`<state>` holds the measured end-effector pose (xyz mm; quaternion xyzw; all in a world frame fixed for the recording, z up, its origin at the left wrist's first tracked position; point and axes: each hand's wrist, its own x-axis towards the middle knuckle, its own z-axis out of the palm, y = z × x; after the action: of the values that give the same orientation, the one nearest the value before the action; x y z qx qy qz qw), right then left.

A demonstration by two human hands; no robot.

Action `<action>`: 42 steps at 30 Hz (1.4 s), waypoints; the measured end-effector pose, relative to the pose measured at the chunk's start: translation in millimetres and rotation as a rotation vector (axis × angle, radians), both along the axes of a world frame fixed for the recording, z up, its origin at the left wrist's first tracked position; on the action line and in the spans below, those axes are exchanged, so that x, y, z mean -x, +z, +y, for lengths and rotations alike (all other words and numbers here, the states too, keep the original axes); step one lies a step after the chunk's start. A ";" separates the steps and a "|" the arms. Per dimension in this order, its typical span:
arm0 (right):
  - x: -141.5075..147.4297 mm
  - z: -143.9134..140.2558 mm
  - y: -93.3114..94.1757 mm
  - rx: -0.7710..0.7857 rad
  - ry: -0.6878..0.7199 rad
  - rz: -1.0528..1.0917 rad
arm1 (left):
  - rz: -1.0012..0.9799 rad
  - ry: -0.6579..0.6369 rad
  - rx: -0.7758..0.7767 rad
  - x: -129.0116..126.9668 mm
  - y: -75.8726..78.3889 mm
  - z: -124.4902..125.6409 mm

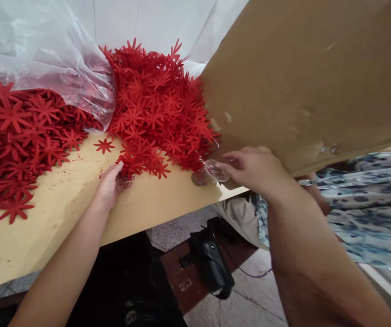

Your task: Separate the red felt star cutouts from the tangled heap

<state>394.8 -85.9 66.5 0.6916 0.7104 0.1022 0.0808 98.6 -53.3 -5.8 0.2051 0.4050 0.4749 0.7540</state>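
My left hand (111,184) is at the front of a heap of red star-shaped flower pieces (161,104). Its thumb and curled fingers are around a red flower piece (124,171) at the heap's edge. A clear plastic cup (204,176) stands tilted near the table edge, its mouth towards my right hand (255,168). The fingers of that hand reach to the cup's rim, with a gap between the upper finger and the one below. The lower fingertip is partly lost against the cup, whose contents I cannot make out.
More red flower pieces (14,141) lie at the left by a clear plastic bag (89,86). A large brown cardboard sheet (304,81) rises at the right. Beyond it sits a person in patterned clothing (369,204). Below the yellow table (161,204), a black device (212,263) with a cable lies.
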 end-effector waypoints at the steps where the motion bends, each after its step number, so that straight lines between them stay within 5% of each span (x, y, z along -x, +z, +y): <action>1: 3.6 1.3 4.1 -0.049 -0.016 -0.031 | 0.007 -0.004 -0.002 -0.4 -0.2 0.0; 5: 18.3 13.6 3.3 -0.020 -0.015 -0.182 | 0.019 -0.012 -0.015 -0.2 -1.7 0.8; 11: 12.0 32.9 -26.1 0.141 -0.027 -0.175 | -0.008 0.010 -0.005 1.0 -2.4 0.7; 17: -14.4 25.4 -9.9 -0.048 0.107 0.006 | -0.032 0.002 0.040 -1.6 -3.8 -0.2; 19: -1.7 19.3 2.1 -0.227 0.218 0.169 | -0.038 -0.002 0.038 -2.4 -5.0 0.3; 22: 54.1 14.2 3.9 -0.303 0.349 0.586 | -0.049 -0.014 0.017 -2.3 -5.5 0.4; 24: 103.8 17.8 -10.7 -0.248 0.360 0.868 | -0.049 -0.015 0.019 -0.9 -5.2 -0.2; 28: 176.0 37.1 -54.7 -0.125 0.346 1.107 | -0.052 0.032 0.017 4.4 -6.5 -1.2; 32: 186.2 49.6 -76.7 -0.052 0.212 1.412 | -0.034 0.029 -0.038 4.8 -7.1 -0.4; 42: 175.6 48.5 -78.3 0.056 0.028 1.821 | 0.306 0.095 -0.280 -7.7 -6.1 2.7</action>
<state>219.2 -37.3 -11.8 0.4941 0.5101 -0.4996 -0.4960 106.3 -50.6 -11.8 0.3582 0.4540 0.5249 0.6246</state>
